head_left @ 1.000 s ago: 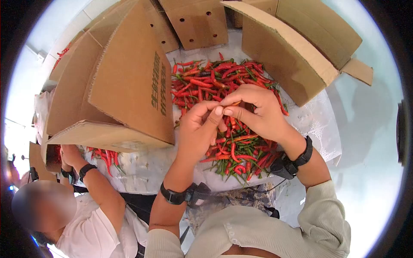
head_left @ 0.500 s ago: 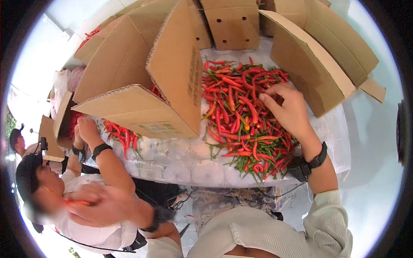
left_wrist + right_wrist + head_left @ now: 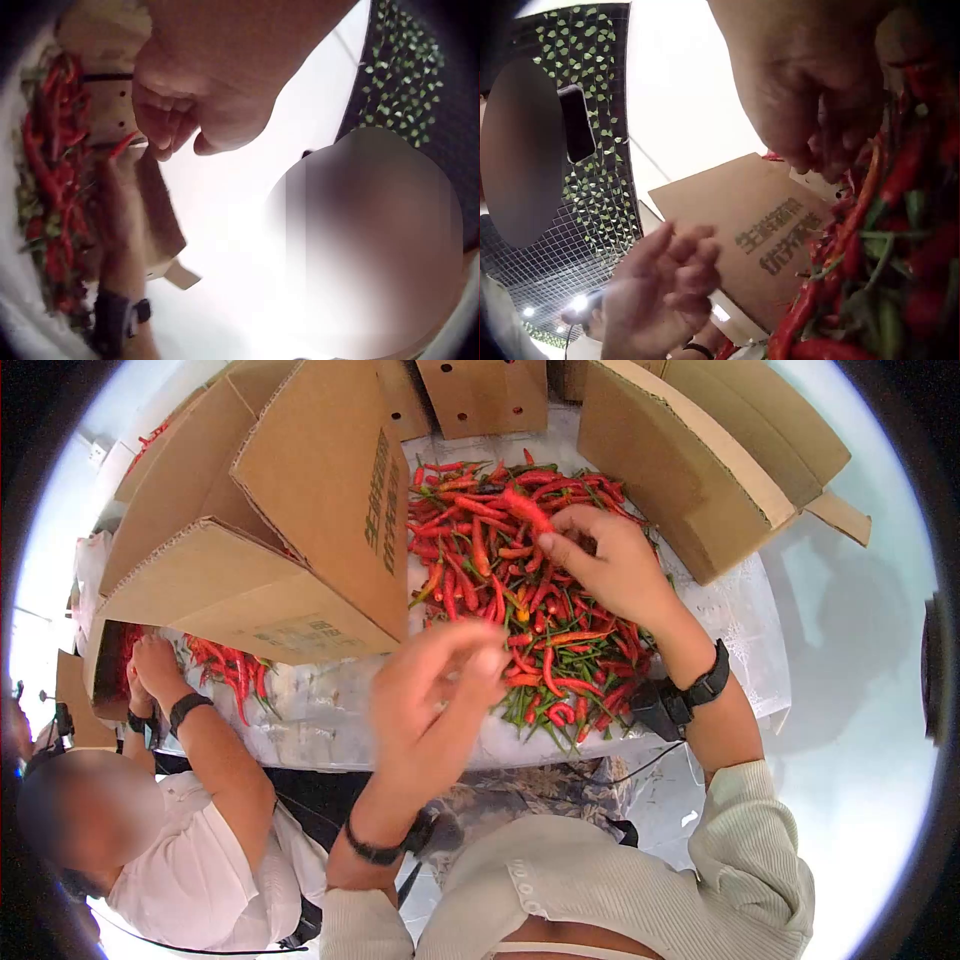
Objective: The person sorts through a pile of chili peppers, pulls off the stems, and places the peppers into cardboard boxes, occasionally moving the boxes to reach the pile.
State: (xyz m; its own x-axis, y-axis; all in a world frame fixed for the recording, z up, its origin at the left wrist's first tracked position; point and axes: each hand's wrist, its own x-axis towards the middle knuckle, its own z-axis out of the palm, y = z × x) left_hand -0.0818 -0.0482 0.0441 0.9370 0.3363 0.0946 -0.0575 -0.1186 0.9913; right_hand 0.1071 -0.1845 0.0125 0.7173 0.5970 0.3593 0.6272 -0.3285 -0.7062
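Red chili peppers with green stems [image 3: 490,560] lie in a heap on the covered table. Above the heap, the right hand [image 3: 615,565] pinches one red pepper [image 3: 525,510] between thumb and fingertips. The left hand [image 3: 430,705] is blurred, raised at the near left side of the heap, its fingers loosely bent with nothing seen between them. In the right wrist view the left hand [image 3: 664,292] shows loosely curled fingers, in front of a printed box flap [image 3: 757,232].
An open cardboard box [image 3: 320,490] stands left of the heap, another [image 3: 680,470] at its right. A box with holes [image 3: 483,395] is behind. At the left, a person in a white shirt [image 3: 205,850] has both hands near more peppers [image 3: 235,670].
The hands, together a second ago, have parted. The left hand swung far left with a red pepper, then came back without one visible. The right hand now holds a pepper above the heap.
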